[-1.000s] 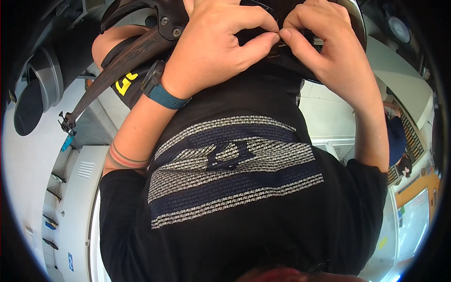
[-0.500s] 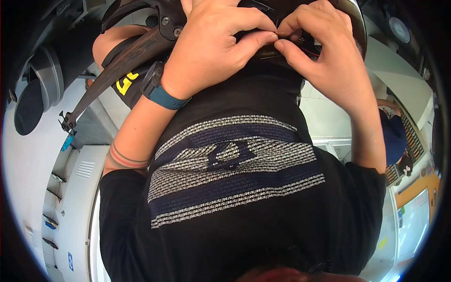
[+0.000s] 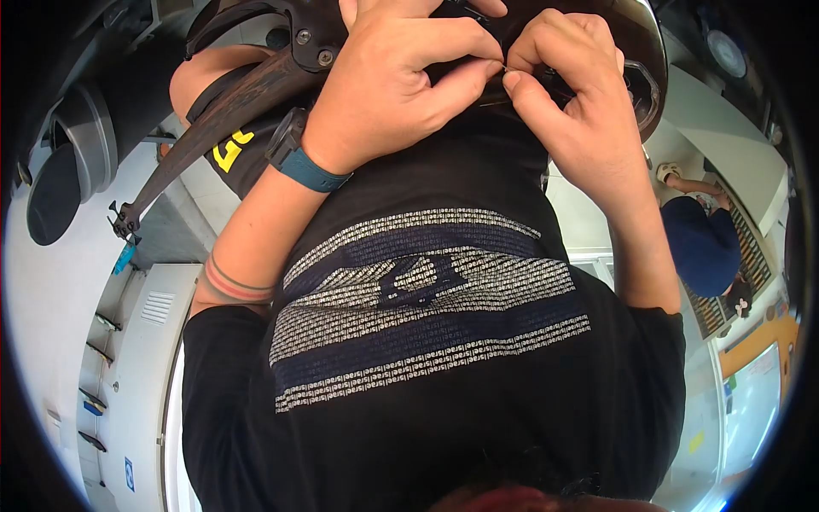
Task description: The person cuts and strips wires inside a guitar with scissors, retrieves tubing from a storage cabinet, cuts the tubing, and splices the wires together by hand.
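My left hand point(image 3: 401, 85), with a dark watch point(image 3: 299, 158) on its wrist, is closed in a pinch of thumb and forefinger. Facing it, my right hand point(image 3: 567, 94) pinches too, its fingertips almost touching the left ones. A thin wire-like strand point(image 3: 505, 70) shows between the fingertips; most of it is hidden. Under the hands lies a dark, glossy guitar body point(image 3: 644, 30), with a recessed opening point(image 3: 640, 85) partly visible beside my right hand. The guitar neck point(image 3: 209, 141) slants down to the left, and screws point(image 3: 324, 58) show where it joins the body.
Black hardware point(image 3: 124, 224) sits at the neck's end. Grey round bins or stools point(image 3: 90, 141) stand at the left, near a white cabinet point(image 3: 145, 341). A person in dark blue point(image 3: 704, 247) is at the right, beside a rack of small items point(image 3: 755, 235).
My right hand and forearm have shifted left and turned slightly, uncovering the recess beside them and more of the person behind. The fingers of my left hand behind the pinch have spread.
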Action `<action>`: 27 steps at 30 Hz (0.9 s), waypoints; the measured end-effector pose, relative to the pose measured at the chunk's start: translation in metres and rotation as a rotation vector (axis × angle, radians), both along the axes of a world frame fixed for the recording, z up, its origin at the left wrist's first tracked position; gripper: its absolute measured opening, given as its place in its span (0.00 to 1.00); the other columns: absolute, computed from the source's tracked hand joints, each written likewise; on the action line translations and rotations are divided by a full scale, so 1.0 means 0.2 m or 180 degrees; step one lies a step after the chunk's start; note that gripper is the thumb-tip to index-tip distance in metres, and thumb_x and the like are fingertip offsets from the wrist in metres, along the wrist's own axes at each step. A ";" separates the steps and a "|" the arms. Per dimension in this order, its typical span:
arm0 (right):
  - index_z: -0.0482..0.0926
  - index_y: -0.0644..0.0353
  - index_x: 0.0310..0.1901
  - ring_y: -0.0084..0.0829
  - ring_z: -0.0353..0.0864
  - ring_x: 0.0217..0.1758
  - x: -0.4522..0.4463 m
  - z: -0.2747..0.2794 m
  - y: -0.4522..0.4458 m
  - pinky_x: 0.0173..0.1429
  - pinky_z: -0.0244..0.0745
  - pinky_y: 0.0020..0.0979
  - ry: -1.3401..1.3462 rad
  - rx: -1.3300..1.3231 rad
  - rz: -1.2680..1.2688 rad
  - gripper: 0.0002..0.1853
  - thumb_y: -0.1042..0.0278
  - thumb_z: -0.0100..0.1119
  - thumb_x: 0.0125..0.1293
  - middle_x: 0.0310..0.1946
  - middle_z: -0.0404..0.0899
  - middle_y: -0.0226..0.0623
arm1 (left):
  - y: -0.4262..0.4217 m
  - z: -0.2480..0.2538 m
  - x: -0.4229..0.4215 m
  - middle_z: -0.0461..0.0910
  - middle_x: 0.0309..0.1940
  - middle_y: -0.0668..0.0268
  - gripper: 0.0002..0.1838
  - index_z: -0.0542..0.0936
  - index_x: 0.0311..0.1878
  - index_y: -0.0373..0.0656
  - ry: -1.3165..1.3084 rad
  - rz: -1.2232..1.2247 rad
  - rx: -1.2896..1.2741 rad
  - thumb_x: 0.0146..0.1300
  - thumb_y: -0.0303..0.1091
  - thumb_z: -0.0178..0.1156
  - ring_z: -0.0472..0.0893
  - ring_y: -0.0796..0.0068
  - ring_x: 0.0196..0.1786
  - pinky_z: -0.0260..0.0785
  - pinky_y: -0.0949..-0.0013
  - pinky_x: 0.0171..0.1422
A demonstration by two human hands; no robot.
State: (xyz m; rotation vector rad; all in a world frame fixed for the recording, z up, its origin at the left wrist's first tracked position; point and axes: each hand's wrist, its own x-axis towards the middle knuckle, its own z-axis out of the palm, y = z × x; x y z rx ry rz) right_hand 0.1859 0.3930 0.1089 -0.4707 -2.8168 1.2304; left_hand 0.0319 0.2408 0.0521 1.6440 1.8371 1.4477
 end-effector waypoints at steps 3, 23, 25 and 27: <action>0.77 0.58 0.34 0.40 0.71 0.50 0.00 0.00 0.00 0.60 0.61 0.42 -0.0009 -0.0025 0.0022 0.05 0.73 0.66 0.61 0.36 0.77 0.34 | 0.00 0.01 0.00 0.84 0.54 0.62 0.06 0.90 0.37 0.45 0.0030 -0.0035 -0.0007 0.56 0.24 0.74 0.74 0.47 0.74 0.57 0.43 0.80; 0.77 0.57 0.36 0.36 0.74 0.53 0.01 0.03 0.00 0.66 0.61 0.41 -0.0224 0.0379 0.0261 0.07 0.68 0.67 0.66 0.38 0.76 0.29 | -0.03 0.01 -0.07 0.84 0.62 0.57 0.06 0.92 0.41 0.45 -0.0048 0.0016 -0.0093 0.61 0.27 0.76 0.73 0.47 0.77 0.57 0.43 0.85; 0.77 0.56 0.36 0.36 0.75 0.52 0.00 0.04 0.01 0.65 0.62 0.41 -0.0157 0.0593 0.0355 0.08 0.67 0.68 0.66 0.37 0.76 0.28 | -0.04 0.03 -0.08 0.83 0.64 0.57 0.07 0.93 0.43 0.46 0.0050 0.0043 -0.0210 0.61 0.28 0.77 0.71 0.45 0.80 0.58 0.43 0.84; 0.78 0.56 0.35 0.37 0.76 0.51 -0.02 0.05 0.01 0.65 0.62 0.42 -0.0148 0.0751 0.0411 0.09 0.66 0.69 0.66 0.37 0.77 0.28 | -0.05 0.04 -0.10 0.83 0.66 0.57 0.08 0.93 0.44 0.46 0.0208 0.0029 -0.0439 0.62 0.30 0.78 0.68 0.43 0.82 0.58 0.43 0.84</action>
